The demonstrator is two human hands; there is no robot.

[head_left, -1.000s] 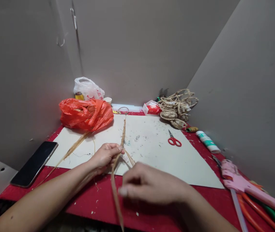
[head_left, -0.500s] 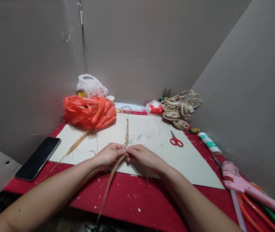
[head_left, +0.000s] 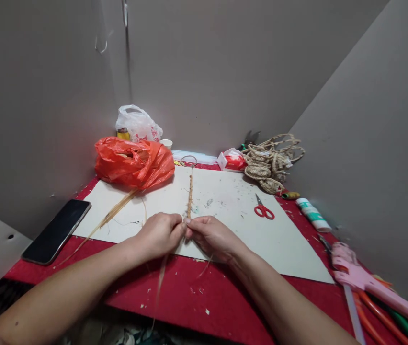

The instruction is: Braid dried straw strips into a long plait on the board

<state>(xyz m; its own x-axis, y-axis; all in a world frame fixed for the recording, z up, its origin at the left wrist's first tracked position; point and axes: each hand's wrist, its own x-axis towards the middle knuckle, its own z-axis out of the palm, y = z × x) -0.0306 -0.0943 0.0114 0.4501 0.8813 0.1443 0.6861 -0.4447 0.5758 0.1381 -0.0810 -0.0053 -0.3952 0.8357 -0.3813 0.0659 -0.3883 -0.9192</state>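
My left hand [head_left: 161, 234] is closed, its thumb and fingers pinching a thin tan raffia strip [head_left: 161, 282] whose blurred tail hangs past the table's front edge. My right hand [head_left: 215, 235] meets it at the fingertips, thumb and finger pressed on the near end of a narrow raffia-wrapped stem [head_left: 190, 195]. The stem runs away from me across a white board [head_left: 283, 249], towards a thin ring [head_left: 188, 166] at its far end. Exactly where strip and stem join is hidden by my fingers.
Left: a red plastic bag [head_left: 135, 163] with raffia strands [head_left: 118, 208] trailing out, and a phone [head_left: 57, 231]. Right: red-handled scissors [head_left: 264, 211], coiled rope [head_left: 272, 160], a white-green roll [head_left: 312, 214] and a pink glue gun [head_left: 355, 273]. Grey walls enclose the table.
My left hand has turned over, its back now facing up, and the strip's hanging tail has swung right. My right hand stays at the stem's near end. The view has shifted slightly.
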